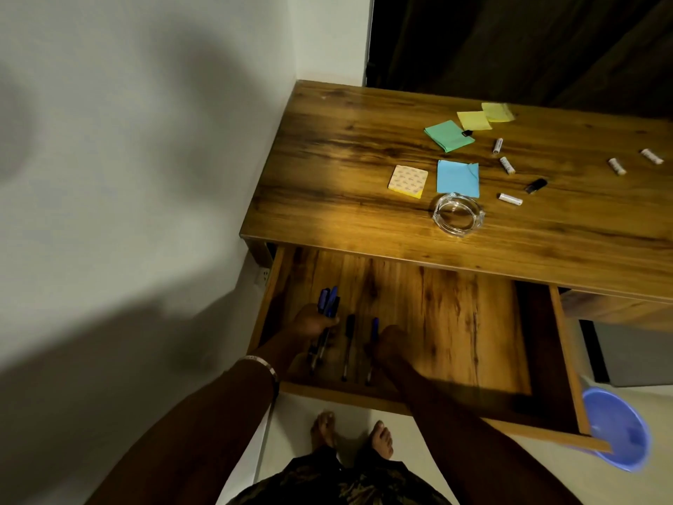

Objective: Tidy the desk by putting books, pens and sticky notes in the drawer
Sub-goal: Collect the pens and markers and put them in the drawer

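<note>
Both forearms reach down into the open drawer [429,308]. The left hand [315,322], a bangle on its wrist, lies near the drawer's left wall, fingers curled round a bunch of pens [327,304]. The right hand [391,344] rests just right of it, on the drawer floor, its grip unclear.

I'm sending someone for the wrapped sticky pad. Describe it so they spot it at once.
Start at the wooden desk and its clear glass ashtray. Left of the ashtray, beside the blue notes, lies the pad. It alone is a thick, pale patterned block with yellow edges.
</note>
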The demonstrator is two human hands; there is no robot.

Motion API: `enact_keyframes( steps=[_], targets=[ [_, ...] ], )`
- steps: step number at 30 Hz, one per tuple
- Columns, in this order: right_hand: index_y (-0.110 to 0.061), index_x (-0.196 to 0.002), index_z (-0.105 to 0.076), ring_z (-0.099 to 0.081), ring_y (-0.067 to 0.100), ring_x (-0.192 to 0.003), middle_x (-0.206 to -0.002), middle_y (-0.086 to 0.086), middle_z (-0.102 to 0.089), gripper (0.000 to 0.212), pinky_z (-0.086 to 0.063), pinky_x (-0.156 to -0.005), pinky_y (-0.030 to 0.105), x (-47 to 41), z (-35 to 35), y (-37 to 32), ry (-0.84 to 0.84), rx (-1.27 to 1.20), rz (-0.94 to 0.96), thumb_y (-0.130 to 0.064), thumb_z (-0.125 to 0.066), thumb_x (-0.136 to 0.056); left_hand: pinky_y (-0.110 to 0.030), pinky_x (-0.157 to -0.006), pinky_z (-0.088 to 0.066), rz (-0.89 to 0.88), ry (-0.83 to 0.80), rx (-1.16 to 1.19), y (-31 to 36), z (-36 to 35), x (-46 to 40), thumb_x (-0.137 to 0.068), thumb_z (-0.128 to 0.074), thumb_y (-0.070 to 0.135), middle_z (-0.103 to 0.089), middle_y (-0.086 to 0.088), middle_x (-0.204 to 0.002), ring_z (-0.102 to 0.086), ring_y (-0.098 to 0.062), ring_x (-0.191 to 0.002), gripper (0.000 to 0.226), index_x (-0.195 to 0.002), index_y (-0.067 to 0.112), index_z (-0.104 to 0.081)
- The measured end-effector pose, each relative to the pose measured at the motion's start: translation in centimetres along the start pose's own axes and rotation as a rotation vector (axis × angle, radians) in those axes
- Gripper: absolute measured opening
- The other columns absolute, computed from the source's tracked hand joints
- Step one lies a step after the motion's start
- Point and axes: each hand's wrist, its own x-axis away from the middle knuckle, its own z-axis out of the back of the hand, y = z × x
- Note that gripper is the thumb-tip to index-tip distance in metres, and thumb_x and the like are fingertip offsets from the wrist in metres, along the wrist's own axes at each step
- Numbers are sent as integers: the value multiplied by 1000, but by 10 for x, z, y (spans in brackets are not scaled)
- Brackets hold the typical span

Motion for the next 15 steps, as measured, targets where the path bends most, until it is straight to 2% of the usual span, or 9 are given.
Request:
enact_keyframes(
  steps=[2,4,7,8,10,12,13,14,15],
  targets=[
    [6,-137,-35,-44,35,-128,-139,24,-42,57,-41,-105,42,0,3,-3,-16,-6,1,-14,-61,-92,-41,-76,-55,-1,8,-39,1,0,0,-88,-65,10,-63,-8,-81,-63,-24,-77,12,-96,3,-61],
    [5,-137,-36,-43,35,-129,-140,24,-41,60,-39,-107,41,8,7,-6,-5,6,16,-20,-64,-90,-36,-73,-55,-5,-1,-69,3,0,1,-88,-66,13,-64,-7,-84,-64,-23,-81,21,-105,2,-61],
    [2,-140,-35,-38,34,-134,-145,23,-37,60,-33,-110,41,17,12,-6,42,-15,92,-35,-53,-97,-26,-65,-54,-34,-32,-52,4,-1,1,-88,-64,9,-62,-5,-82,-63,-14,-71,19,-105,1,-61],
    [-1,-137,-41,-43,34,-130,-140,21,-43,57,-36,-108,42,18,13,-8,77,-69,127,-39,-52,-97,-25,-63,-54,-38,-28,-54,5,-2,1,-88,-65,8,-62,-5,-80,-62,-12,-68,19,-104,1,-62],
    [-8,-115,-60,-60,27,-107,-113,11,-63,41,-48,-94,44,17,15,-14,142,-190,257,-42,-57,-93,-29,-67,-56,-36,-16,-35,6,-2,1,-84,-69,8,-64,-7,-82,-64,-18,-72,23,-104,-1,-63],
    [-12,-99,-68,-63,12,-86,-89,-4,-65,28,-53,-78,31,21,19,-25,75,-225,355,-38,-61,-91,-37,-77,-56,-40,1,-37,7,-2,0,-78,-76,12,-66,-10,-89,-66,-27,-87,28,-102,1,-65],
    [-13,-97,-70,-62,9,-82,-84,-8,-64,26,-51,-72,25,25,21,-33,8,-243,370,-37,-63,-91,-37,-78,-56,-40,15,-41,6,-2,-2,-77,-77,14,-66,-11,-93,-65,-30,-92,32,-103,1,-65],
    [-13,-96,-71,-63,11,-83,-84,-7,-65,25,-51,-71,24,27,20,-39,-49,-268,360,-36,-65,-90,-37,-78,-56,-33,21,-38,8,-2,-1,-78,-76,14,-66,-13,-96,-65,-30,-95,35,-107,-2,-64],
    [-13,-95,-73,-66,15,-87,-87,-2,-69,24,-54,-74,29,28,18,-44,-88,-290,356,-35,-67,-88,-39,-80,-56,-24,25,-31,9,-1,0,-81,-73,13,-65,-16,-99,-64,-31,-95,37,-111,-5,-62]
  ],
)
